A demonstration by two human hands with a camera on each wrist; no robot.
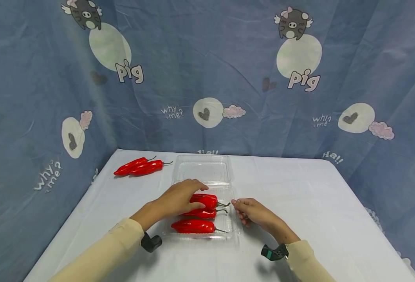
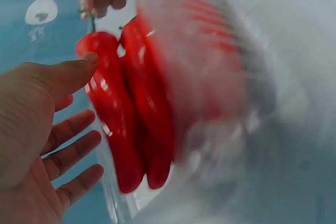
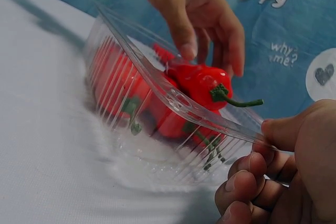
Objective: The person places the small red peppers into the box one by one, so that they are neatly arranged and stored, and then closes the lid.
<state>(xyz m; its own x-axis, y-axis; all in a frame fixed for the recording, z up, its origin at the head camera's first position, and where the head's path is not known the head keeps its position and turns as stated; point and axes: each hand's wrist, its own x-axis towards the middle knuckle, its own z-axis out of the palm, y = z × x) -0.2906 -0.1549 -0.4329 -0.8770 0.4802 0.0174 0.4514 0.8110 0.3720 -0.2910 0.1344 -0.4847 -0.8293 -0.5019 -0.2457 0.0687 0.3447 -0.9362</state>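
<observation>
A clear plastic clamshell box (image 1: 230, 224) lies unfolded on the table, its lid (image 1: 202, 169) laid back at the far side. Several red chili peppers with green stems are inside the base; the front one (image 1: 194, 226) lies sideways. My left hand (image 1: 179, 199) arches over the rearmost pepper (image 1: 207, 200). In the left wrist view the thumb is right at that pepper (image 2: 107, 87), with the other fingers spread past the box wall. My right hand (image 1: 254, 213) pinches the box's right rim (image 3: 236, 127) between thumb and forefinger.
Two more red peppers (image 1: 145, 168) lie side by side at the table's back left. The white-covered table (image 1: 299, 196) meets a blue printed curtain (image 1: 228, 58) at its back edge. Each wrist wears a dark strapped device (image 1: 275, 252).
</observation>
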